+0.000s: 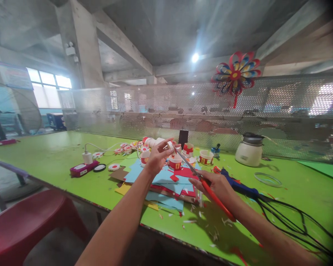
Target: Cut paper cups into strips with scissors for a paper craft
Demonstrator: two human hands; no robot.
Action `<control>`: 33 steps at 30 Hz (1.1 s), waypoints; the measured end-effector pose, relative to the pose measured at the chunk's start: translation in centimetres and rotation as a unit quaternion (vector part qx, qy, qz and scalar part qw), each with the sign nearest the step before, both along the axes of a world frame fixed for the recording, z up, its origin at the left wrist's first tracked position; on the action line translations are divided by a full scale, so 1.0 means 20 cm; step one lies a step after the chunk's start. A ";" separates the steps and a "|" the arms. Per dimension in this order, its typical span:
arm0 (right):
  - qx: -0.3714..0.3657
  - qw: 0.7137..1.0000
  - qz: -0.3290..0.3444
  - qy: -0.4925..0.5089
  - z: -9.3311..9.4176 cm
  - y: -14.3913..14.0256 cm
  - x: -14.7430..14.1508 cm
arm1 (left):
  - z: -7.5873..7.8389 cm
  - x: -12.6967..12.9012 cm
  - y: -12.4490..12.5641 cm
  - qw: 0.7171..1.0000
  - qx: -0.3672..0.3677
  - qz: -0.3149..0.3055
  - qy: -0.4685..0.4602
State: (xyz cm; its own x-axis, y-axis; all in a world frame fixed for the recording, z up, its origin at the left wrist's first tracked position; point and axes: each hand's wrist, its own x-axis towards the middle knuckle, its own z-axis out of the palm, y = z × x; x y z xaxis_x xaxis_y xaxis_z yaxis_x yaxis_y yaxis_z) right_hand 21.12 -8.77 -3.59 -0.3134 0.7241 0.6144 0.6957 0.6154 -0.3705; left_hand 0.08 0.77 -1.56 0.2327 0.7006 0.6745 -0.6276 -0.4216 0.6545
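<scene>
Head view, scissors (202, 181) in right hand (215, 184), blades up-left

Red-handled scissors (204, 183), blades open, angled up-left, tips at a small white paper piece (170, 145) held raised over the stack of blue and red paper sheets (166, 181).

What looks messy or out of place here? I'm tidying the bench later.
Paper snippets are scattered over the green table near its front edge, below the right hand holding red-handled scissors. The coloured sheets lie in a loose, askew pile.
</scene>
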 end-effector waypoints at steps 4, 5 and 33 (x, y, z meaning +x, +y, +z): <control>-0.002 1.000 0.000 -0.002 0.01 -0.01 0.00 | 0.00 0.00 0.00 1.000 -0.004 0.002 0.001; -0.002 1.000 0.000 -0.002 0.01 -0.01 0.00 | 0.00 0.00 0.00 1.000 -0.005 0.001 0.002; -0.014 1.000 -0.010 0.007 0.01 -0.03 -0.02 | 0.01 0.01 -0.02 1.000 -0.020 0.007 0.002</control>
State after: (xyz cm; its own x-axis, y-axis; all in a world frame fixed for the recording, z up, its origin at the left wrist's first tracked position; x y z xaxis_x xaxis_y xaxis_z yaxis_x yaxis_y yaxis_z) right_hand 20.69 -9.29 -3.43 -0.2900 0.7471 0.5981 0.7023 0.5907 -0.3974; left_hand 0.24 0.44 -1.35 0.2256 0.7300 0.6451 -0.6189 -0.4040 0.6736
